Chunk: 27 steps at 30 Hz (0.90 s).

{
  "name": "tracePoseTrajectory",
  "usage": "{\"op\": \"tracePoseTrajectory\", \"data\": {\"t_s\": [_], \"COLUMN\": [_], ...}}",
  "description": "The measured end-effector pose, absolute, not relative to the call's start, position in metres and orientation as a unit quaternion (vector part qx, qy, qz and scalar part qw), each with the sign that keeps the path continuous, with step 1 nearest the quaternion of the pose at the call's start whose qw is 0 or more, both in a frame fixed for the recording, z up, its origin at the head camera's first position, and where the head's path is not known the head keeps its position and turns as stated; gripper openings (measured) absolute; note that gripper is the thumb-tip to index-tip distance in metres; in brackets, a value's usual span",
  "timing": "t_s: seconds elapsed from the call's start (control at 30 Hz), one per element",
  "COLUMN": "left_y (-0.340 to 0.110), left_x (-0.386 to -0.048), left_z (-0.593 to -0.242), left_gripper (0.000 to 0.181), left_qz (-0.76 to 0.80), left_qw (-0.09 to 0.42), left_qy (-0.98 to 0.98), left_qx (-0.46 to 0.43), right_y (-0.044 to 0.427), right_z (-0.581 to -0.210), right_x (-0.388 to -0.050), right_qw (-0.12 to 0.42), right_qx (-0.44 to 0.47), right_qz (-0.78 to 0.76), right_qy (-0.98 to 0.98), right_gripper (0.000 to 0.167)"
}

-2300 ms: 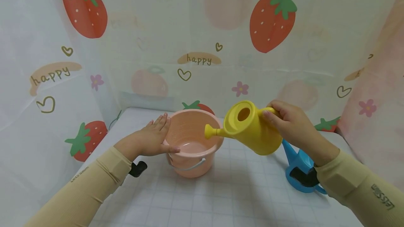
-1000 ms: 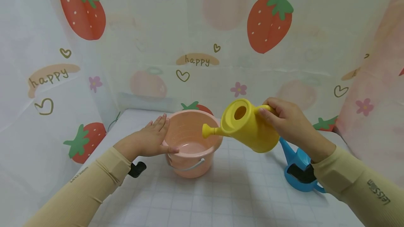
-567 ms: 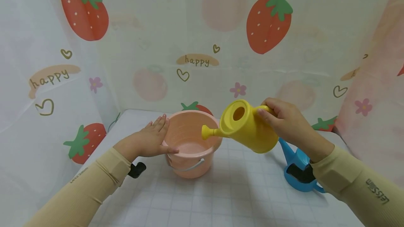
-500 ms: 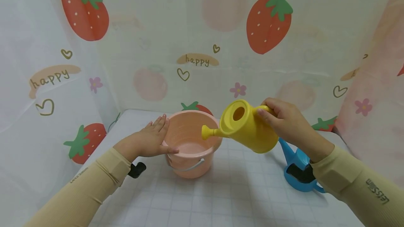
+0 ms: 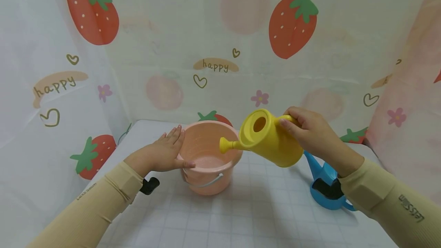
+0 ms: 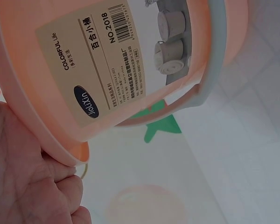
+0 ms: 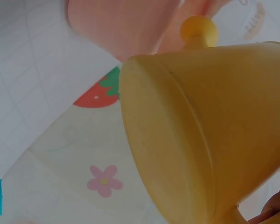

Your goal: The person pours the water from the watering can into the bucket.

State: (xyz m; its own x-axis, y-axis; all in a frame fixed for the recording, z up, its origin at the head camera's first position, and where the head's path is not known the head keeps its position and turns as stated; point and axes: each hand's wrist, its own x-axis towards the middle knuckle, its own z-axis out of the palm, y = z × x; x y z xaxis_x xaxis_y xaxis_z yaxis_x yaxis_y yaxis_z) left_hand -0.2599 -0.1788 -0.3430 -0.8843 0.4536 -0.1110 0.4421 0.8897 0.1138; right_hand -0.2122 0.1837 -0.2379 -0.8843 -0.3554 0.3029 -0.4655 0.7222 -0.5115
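A pink bucket (image 5: pixel 210 185) stands upright on the table, its grey handle (image 5: pixel 208 183) hanging down in front. My left hand (image 5: pixel 159 155) rests on the bucket's left rim with fingers straight and thumb across the front rim. In the left wrist view, a label (image 6: pixel 91 65) shows on the bucket's side. My right hand (image 5: pixel 311 131) grips the handle of a yellow watering can (image 5: pixel 279 148), which is raised and tilted to the left. Its spout end (image 5: pixel 225 145) hangs over the bucket's opening. I cannot make out any water stream.
A blue watering can (image 5: pixel 327 198) stands on the right of the table (image 5: pixel 206 225), partly hidden by the right wrist and its black wrist camera (image 5: pixel 329 188). A curtain (image 5: pixel 213 22) with strawberry prints closes off the back and sides.
The yellow watering can has shifted slightly left with my right hand over the earlier frames, then stays almost still. My left hand keeps its place on the bucket.
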Motion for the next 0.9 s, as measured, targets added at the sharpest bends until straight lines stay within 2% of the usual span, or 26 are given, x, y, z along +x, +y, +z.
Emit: {"op": "tracePoseTrajectory", "data": {"t_s": [0.9], "left_y": [-0.1772], "left_x": [-0.2563], "left_z": [-0.3391], "left_gripper": [0.117], "left_qz": [0.045], "left_qw": [0.067], "left_qy": [0.969], "left_qx": [0.235], "right_y": [0.1808], "right_z": [-0.2345], "right_x": [-0.2123], "right_qw": [0.097], "right_qx": [0.224], "right_qz": [0.296], "right_qy": [-0.924], "right_gripper": [0.026]}}
